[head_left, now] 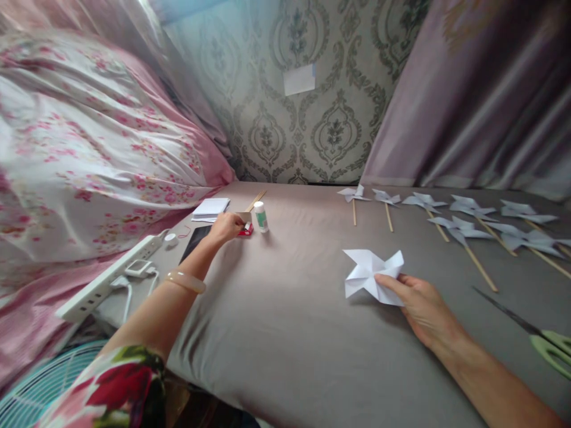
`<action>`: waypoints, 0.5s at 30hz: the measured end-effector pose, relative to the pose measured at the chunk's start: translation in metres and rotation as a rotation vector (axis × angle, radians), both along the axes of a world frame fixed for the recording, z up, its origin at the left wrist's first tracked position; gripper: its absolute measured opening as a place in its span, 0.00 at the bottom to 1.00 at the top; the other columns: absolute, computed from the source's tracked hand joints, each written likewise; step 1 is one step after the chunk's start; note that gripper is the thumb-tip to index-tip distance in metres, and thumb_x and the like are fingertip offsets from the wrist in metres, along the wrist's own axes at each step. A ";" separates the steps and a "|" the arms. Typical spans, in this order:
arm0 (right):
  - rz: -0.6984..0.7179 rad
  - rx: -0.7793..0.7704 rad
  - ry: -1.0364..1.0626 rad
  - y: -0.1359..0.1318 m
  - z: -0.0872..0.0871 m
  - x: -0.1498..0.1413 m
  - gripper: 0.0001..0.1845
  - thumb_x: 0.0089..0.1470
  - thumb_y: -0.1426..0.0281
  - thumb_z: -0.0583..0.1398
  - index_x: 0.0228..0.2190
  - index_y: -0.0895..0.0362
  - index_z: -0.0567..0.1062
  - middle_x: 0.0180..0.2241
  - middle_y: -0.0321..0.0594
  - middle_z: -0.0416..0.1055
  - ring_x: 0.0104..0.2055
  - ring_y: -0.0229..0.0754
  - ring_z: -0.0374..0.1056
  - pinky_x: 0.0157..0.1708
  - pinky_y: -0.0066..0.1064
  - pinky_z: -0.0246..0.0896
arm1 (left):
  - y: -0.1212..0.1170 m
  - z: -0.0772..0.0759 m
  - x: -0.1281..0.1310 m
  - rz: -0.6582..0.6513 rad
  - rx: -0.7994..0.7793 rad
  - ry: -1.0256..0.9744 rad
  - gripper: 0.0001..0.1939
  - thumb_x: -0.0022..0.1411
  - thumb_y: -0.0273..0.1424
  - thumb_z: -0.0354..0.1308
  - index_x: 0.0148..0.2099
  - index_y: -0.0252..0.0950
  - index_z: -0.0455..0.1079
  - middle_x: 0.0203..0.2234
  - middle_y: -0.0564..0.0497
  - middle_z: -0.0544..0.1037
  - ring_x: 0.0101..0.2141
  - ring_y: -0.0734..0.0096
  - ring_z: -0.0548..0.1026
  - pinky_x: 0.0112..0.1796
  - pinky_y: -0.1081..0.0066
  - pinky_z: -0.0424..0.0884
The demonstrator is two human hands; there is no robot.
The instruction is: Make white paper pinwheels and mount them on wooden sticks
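My left hand [226,226] reaches far forward, its fingers closed around a small red box [246,229] next to a white glue bottle [260,216]. A pale bangle sits on that wrist. My right hand [422,306] rests on the grey sheet [285,309] with its fingers pinching the edge of a folded white paper pinwheel [371,274] that has no stick.
Several finished paper pinwheels on wooden sticks [464,235] lie in rows at the back right. Green-handled scissors [542,339] lie at the right edge. A paper stack [210,208], spare sticks [255,200], a dark phone [195,242] and a white power strip [111,279] are at the left, by floral bedding.
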State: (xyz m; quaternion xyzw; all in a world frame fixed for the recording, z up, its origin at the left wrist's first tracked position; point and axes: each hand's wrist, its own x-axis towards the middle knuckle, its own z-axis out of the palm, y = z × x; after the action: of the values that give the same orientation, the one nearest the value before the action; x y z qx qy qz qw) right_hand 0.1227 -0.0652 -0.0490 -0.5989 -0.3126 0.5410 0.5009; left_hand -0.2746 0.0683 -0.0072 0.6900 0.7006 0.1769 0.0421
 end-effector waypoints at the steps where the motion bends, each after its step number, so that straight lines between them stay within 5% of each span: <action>1: 0.018 0.022 0.018 0.000 0.001 0.000 0.10 0.36 0.68 0.67 0.25 0.60 0.79 0.25 0.42 0.78 0.26 0.41 0.71 0.27 0.27 0.63 | 0.002 0.000 0.000 -0.014 -0.014 0.005 0.07 0.46 0.27 0.57 0.27 0.37 0.78 0.26 0.49 0.81 0.32 0.64 0.76 0.34 0.73 0.64; 9: 0.032 0.100 0.078 0.002 0.008 -0.001 0.08 0.35 0.68 0.66 0.22 0.60 0.78 0.23 0.41 0.77 0.25 0.38 0.69 0.26 0.27 0.60 | 0.021 0.002 -0.005 -0.060 -0.036 0.097 0.04 0.49 0.24 0.59 0.28 0.35 0.75 0.19 0.59 0.76 0.28 0.73 0.69 0.33 0.79 0.57; 15: 0.029 0.066 0.092 0.001 0.015 -0.002 0.06 0.35 0.70 0.65 0.20 0.61 0.77 0.21 0.41 0.76 0.24 0.37 0.67 0.25 0.26 0.57 | 0.030 0.005 -0.002 0.014 -0.043 -0.118 0.07 0.41 0.19 0.62 0.20 0.36 0.72 0.11 0.61 0.68 0.23 0.75 0.63 0.30 0.79 0.53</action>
State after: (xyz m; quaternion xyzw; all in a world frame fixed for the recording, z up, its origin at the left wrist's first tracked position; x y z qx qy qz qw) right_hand 0.1209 -0.0644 -0.0338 -0.5519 -0.3154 0.5645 0.5265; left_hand -0.2763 0.0984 -0.0018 0.6724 0.7053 0.2024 0.0969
